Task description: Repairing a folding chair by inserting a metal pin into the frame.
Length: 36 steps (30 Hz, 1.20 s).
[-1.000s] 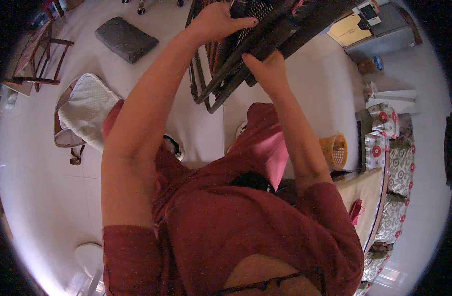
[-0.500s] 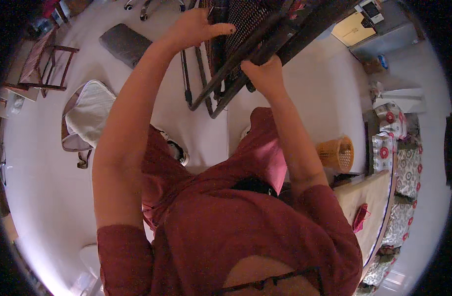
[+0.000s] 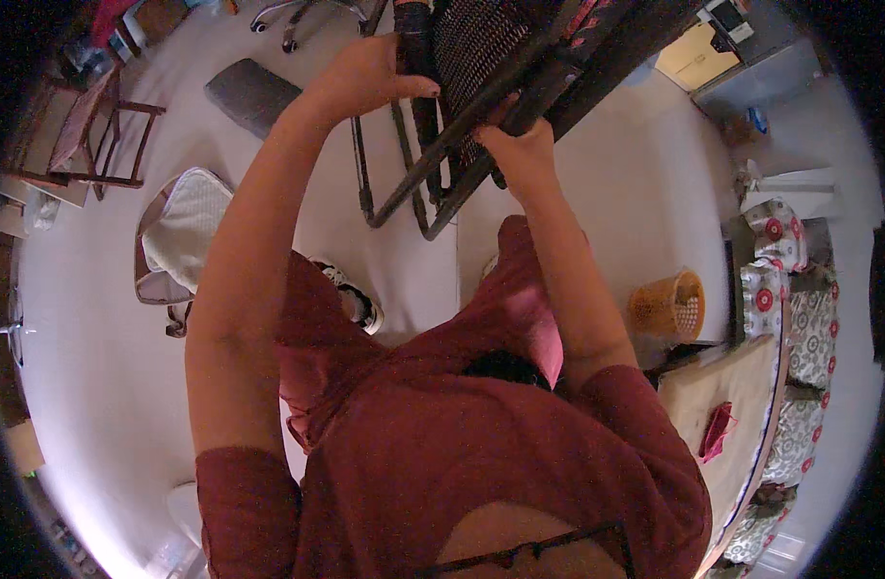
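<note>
A dark folding chair (image 3: 481, 43) with a tubular frame and woven mesh is raised in front of me, tilted, at the top of the head view. My left hand (image 3: 365, 79) is at its left side, the thumb lying across a dark tube and the other fingers partly hidden behind it. Lower and to the right, my right hand (image 3: 522, 150) wraps round a thick frame tube, thumb on the near side. Bent bars of the frame hang below, between my hands and legs. The chair's far end is cut off by the view's edge.
Left on the floor lie a grey cushion (image 3: 252, 96) and a bag with a pale panel (image 3: 187, 227). A wooden chair (image 3: 100, 135) stands farther left. At right are an orange basket (image 3: 666, 304), a low table (image 3: 742, 386) holding a red cloth (image 3: 718, 431), and a patterned sofa (image 3: 809, 338).
The view has shifted slightly, and the surroundings sit a little farther right and lower. My left hand is slightly lower against the chair frame; the right keeps its hold.
</note>
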### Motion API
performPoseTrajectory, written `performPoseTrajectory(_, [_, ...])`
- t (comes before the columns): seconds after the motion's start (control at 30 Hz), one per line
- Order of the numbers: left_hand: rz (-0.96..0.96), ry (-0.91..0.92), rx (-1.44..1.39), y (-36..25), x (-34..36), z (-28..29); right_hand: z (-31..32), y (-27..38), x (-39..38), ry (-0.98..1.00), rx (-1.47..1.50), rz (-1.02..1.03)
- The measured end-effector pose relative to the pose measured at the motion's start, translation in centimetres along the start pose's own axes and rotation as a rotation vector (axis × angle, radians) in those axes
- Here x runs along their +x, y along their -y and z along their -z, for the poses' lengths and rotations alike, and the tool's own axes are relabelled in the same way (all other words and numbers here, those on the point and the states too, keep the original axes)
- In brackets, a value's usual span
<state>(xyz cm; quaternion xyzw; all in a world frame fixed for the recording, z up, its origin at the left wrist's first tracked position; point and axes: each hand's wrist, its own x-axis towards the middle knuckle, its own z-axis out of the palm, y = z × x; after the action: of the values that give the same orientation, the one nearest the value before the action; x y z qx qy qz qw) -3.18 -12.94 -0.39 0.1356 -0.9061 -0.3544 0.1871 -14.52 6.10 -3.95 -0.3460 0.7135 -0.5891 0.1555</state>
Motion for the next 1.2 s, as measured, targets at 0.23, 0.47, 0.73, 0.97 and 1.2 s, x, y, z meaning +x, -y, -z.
performPoseTrajectory(0.23, [-0.035, -0.116, 0.053, -0.3, 0.1, -1.5, 1.6, -1.2, 0.5, 0.029, 0.252, 0.057])
performPoseTrajectory(0.47, [0.348, -0.182, -0.505, 1.7, -7.6, -5.4, 2.3, -1.8, 1.1, 0.007, 0.135, 0.111])
performPoseTrajectory(0.73, [0.502, -0.056, -0.538, -0.7, -11.2, -12.4, 2.4, -1.1, 0.7, 0.046, 0.170, 0.083])
performPoseTrajectory(0.97, [0.652, 0.004, -1.233, -2.6, -9.7, -13.8, 1.8, -0.6, 0.4, 0.069, 0.044, 0.050])
performPoseTrajectory(1.2, [0.669, -0.020, -1.193, -3.3, -8.8, -14.0, 1.0, -0.1, 0.1, -0.032, -0.048, 0.074])
